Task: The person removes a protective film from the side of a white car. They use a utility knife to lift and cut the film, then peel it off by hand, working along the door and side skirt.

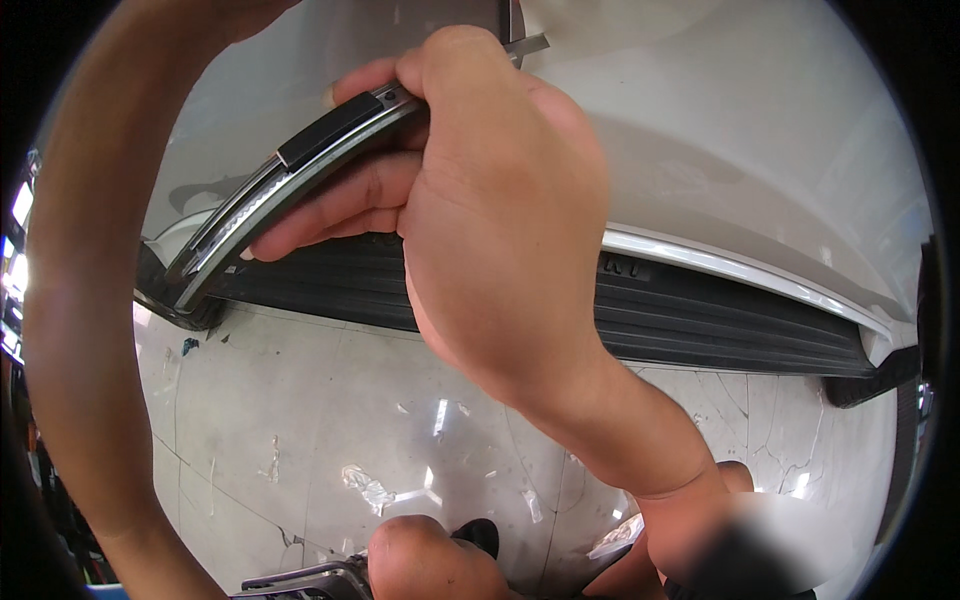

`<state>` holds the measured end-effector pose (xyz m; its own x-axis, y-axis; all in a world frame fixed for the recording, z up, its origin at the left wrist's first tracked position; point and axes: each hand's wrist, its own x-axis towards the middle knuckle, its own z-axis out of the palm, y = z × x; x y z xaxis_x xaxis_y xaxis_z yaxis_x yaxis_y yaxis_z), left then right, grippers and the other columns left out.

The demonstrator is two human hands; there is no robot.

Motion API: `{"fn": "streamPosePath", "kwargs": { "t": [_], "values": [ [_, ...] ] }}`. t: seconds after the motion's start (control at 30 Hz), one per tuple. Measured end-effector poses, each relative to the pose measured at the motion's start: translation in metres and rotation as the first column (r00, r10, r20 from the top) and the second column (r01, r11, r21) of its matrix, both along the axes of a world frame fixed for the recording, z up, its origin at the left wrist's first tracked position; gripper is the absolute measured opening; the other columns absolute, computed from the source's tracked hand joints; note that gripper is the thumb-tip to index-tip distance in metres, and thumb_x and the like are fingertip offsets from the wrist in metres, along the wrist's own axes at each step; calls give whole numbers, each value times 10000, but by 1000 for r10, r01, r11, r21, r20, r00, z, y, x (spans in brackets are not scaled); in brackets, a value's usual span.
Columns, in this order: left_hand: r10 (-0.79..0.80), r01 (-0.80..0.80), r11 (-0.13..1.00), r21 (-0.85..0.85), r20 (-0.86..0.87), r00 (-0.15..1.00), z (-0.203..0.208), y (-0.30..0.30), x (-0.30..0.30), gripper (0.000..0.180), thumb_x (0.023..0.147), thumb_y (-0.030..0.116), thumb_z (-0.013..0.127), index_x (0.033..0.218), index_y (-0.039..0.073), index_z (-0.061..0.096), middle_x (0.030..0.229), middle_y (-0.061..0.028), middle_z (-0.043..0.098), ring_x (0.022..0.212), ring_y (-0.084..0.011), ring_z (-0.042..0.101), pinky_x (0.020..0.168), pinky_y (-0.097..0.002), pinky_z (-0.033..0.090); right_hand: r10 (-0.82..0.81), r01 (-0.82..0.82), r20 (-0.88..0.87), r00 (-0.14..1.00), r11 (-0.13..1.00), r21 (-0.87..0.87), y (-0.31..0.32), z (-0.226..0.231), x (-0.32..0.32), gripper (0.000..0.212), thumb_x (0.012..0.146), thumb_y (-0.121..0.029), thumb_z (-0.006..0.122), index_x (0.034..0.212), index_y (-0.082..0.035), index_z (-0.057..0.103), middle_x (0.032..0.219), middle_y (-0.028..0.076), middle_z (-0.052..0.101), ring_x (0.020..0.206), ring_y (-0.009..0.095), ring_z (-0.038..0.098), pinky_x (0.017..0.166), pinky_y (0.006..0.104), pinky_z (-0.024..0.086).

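My right hand (500, 190) is closed around a snap-off utility knife (300, 160). The knife has a silvery metal body with a toothed slot and a black slider, and it appears bowed close to the camera. Past the hand, its bare blade (530, 46) points to the upper right, beside a dark seam in the car's body panel (740, 120). Whether the blade touches the panel is not clear. My left forearm (85, 300) rises along the left side and leaves through the top edge; the left hand itself is out of the picture.
Below the panel runs a black ribbed running board (740, 320) with a bright chrome trim strip (750, 275). Crumpled clear film (368, 490) and other scraps lie on the cracked, glossy tiled floor (300, 400). My bent knee (425, 560) shows at the bottom.
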<state>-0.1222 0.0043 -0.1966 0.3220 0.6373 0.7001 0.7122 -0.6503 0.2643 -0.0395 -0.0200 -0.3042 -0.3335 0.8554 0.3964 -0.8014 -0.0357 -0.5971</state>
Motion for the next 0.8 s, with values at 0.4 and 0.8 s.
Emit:
{"fn": "streamPosePath", "kwargs": {
  "t": [0.4,0.8],
  "values": [
    [22,-27,995,-94,-44,999,6,-5,-4,387,785,331,891,912,-17,781,756,-91,722,640,-127,624,584,-221,482,382,-429,581,719,901,-62,-13,-28,35,336,961,-217,505,757,32,601,483,67,490,393,168,541,414,343,424],
    [81,-73,979,-192,34,996,10,-11,1,365,787,332,885,924,6,793,735,-75,721,625,-123,606,604,-244,476,-407,-822,853,-327,568,-44,-52,-406,119,270,900,-115,529,1062,44,673,985,254,730,915,423,728,784,510,591]
  ]
}}
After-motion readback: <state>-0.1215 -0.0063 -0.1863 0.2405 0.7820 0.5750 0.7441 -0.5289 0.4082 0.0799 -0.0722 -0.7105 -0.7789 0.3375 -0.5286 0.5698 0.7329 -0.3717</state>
